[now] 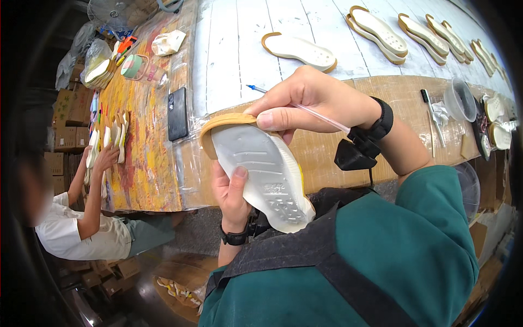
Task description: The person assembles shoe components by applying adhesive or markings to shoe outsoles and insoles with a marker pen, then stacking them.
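A shoe sole (pixel 261 177), grey-white on the face toward me, is held tilted above the near edge of the table. My left hand (pixel 231 199) grips its lower left side, thumb lying on the grey face. Around the upper end of the sole runs a tan strip (pixel 218 126). My right hand (pixel 313 103) pinches that strip between thumb and fingers at the sole's upper edge. A clear-barrelled pen (pixel 321 116) with a blue tip is also tucked in my right hand, its tip pointing up and left. Some right fingertips are hidden behind the sole.
Beyond my hands one sole (pixel 302 50) lies on the white tabletop (pixel 229 54), with several more at the far right. A phone (pixel 177 114) lies at the left. A co-worker (pixel 87 218) handles soles there. Right: plastic tub (pixel 460 101) and brush (pixel 430 109).
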`<state>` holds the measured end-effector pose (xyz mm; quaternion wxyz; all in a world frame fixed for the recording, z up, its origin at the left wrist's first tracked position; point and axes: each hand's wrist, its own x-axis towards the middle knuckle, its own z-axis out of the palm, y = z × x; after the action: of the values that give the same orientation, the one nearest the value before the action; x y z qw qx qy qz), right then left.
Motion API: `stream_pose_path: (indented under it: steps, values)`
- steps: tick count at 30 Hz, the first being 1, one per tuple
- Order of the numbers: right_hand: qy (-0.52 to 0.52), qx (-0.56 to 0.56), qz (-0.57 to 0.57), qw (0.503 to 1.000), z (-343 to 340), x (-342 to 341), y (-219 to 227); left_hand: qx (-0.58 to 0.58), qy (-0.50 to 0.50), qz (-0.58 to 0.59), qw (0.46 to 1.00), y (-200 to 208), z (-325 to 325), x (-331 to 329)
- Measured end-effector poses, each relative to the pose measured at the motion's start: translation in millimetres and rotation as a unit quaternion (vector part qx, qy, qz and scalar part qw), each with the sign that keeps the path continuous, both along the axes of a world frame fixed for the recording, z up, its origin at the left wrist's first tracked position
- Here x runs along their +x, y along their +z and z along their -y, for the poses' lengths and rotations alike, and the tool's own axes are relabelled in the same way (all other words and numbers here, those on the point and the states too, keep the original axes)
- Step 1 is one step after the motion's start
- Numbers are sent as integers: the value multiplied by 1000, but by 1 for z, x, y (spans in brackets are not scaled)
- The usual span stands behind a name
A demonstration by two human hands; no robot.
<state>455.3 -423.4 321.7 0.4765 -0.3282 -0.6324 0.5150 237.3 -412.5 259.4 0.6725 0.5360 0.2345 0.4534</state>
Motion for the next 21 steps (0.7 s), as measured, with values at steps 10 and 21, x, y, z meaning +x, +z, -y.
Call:
stream_pose_path:
  steps: [10, 21]
  values:
    - [-12, 22, -6, 1000, 2, -1, -6, -10, -7, -2, 1000, -5, 1, 2]
    - [18, -111, -143, 983, 43, -37, -64, -10, -12, -120, 993, -29, 17, -17]
